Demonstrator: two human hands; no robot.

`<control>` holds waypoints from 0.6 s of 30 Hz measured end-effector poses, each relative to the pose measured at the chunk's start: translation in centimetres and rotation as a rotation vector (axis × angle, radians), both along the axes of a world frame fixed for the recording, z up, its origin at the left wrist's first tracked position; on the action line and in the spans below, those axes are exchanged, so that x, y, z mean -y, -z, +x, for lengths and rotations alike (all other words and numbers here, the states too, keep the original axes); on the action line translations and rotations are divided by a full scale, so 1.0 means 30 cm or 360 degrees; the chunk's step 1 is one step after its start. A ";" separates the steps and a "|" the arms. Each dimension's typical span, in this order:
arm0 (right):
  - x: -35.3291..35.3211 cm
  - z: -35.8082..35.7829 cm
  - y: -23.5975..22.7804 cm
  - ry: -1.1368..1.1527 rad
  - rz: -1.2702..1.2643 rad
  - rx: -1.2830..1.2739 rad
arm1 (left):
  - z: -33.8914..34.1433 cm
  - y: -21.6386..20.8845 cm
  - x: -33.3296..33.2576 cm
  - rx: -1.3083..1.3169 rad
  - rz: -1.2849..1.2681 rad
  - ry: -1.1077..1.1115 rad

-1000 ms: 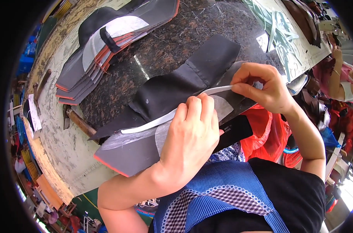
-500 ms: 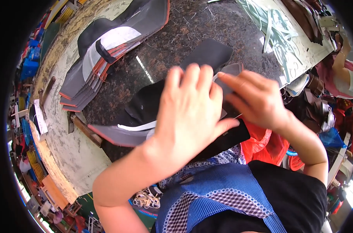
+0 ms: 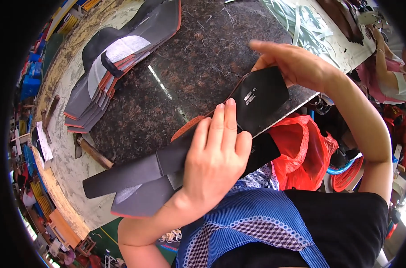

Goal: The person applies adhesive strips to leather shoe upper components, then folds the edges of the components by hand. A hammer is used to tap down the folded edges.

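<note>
A dark leather boot-upper piece (image 3: 122,176) with orange-red edges lies slantwise along the near edge of the dark stone slab (image 3: 189,53). Its far right end is a smooth black panel (image 3: 265,107) with small pale print. My left hand (image 3: 214,156) rests on its middle, palm down, fingers stretched out and pointing away from me. At the far right end is my right hand (image 3: 297,62), its fingers extended and apart. Part of that hand is hidden behind the panel's corner, and its lower fingers meet the panel's edge.
A stack of similar grey pieces (image 3: 89,100) with a pale patch lies at the left. A wooden-handled hammer (image 3: 93,152) is near it. Pale green strips (image 3: 301,27) heap at the far right. A red plastic bag (image 3: 301,152) hangs by the near edge. Another person (image 3: 386,76) sits at the right.
The upper piece has been turned over and laid flatter, its black panel now facing up. My right hand has moved away to the far end; my left has slid slightly nearer me.
</note>
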State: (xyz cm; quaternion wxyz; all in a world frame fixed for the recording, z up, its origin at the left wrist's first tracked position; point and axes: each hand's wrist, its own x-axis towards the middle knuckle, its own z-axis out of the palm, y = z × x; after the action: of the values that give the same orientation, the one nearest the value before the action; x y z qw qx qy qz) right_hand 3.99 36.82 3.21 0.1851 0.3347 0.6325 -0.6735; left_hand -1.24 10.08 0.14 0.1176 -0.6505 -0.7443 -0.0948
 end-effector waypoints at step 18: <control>0.188 0.091 0.102 -0.1035 0.1721 -0.1766 | 0.017 -0.057 -0.008 -0.0331 -0.0234 -0.0334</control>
State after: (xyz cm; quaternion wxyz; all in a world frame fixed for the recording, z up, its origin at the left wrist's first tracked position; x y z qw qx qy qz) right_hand 6.74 31.18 0.17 -0.1537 -0.2015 0.9324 -0.2575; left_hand -0.73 10.34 1.85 0.1553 -0.5823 -0.7970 0.0405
